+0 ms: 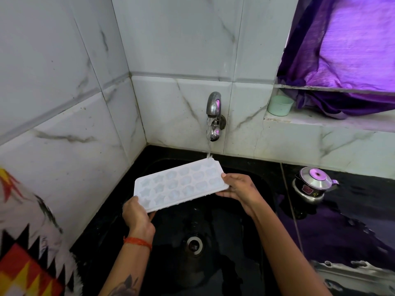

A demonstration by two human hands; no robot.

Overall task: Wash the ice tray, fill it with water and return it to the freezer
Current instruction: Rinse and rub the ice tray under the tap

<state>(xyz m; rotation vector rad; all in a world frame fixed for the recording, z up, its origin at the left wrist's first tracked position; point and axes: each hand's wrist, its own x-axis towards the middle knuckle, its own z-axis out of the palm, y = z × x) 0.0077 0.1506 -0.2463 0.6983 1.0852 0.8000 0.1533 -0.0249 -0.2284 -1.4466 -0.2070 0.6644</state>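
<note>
Here both hands, left hand [136, 216] and right hand [237, 190], grip the ice tray [179, 184] by its ends, tilting its far corner under the tap [213, 105] stream, likely to rinse it.

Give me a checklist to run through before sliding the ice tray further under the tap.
1. Tap running: ok.
2. Stream lands on the ice tray: ok, at its far end only.
3. Left hand grips the near end: ok.
4. Right hand holds the side near the far end: ok.
5. Tray over the sink: ok.
6. Cups filled: cannot tell.
</note>
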